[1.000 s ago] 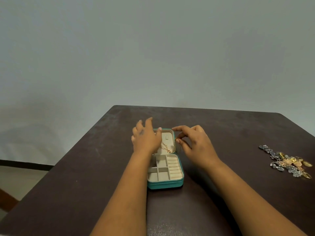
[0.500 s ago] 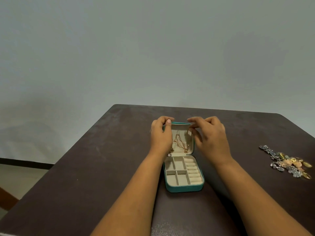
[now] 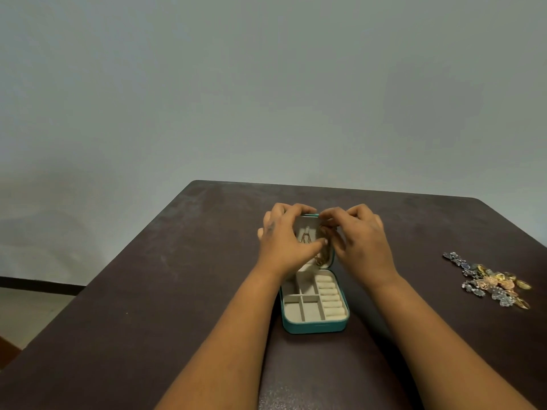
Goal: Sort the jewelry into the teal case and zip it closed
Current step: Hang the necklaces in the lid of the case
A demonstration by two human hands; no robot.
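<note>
The teal case (image 3: 313,327) lies open on the dark table, its beige tray of compartments and ring rolls toward me and its lid standing up at the far end. A thin gold necklace (image 3: 305,238) hangs inside the lid. My left hand (image 3: 281,241) grips the lid's left edge, fingers over its top and thumb across the lining. My right hand (image 3: 359,239) has its fingers curled at the lid's top right corner, pinching there; whether it pinches the chain or the lid edge is hidden. A pile of loose jewelry (image 3: 491,281) lies at the right.
The dark brown table (image 3: 177,291) has its far edge just beyond the case and its left edge running diagonally toward me. A plain grey wall rises behind. Floor shows past the table's left edge.
The case slid right across the table between the first two frames, and both hands rose to the lid's top. Since then my left thumb has moved across the lining.
</note>
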